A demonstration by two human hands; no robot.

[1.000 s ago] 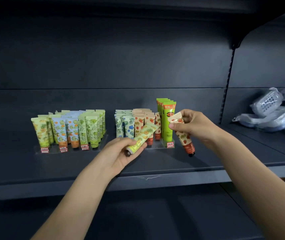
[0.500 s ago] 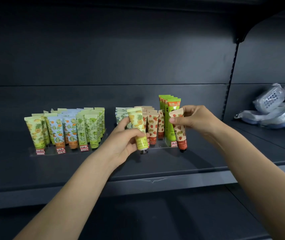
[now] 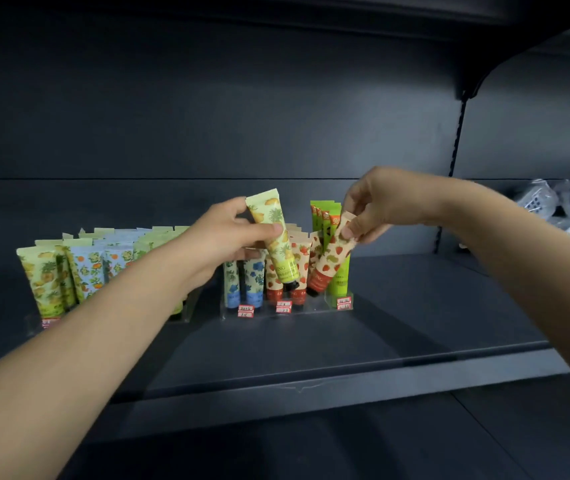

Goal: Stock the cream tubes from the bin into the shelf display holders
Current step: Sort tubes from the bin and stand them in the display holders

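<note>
Shelf: dark grey metal shelf (image 3: 415,323) spans mid-frame; the bin is not in view.
Holder: clear acrylic display holder (image 3: 311,308), centre, packed with upright tubes (image 3: 254,282).
Left hand: left hand (image 3: 221,244), centre-left, pinches a tilted yellow pineapple-print cream tube (image 3: 276,237), its cap over the strawberry row.
Right hand: right hand (image 3: 383,202), centre-right, pinches by its fingertips a beige strawberry-print cream tube (image 3: 332,261) that leans into the holder.
Risk: both tubes crowd one spot, so a bump could topple their neighbours.
</note>
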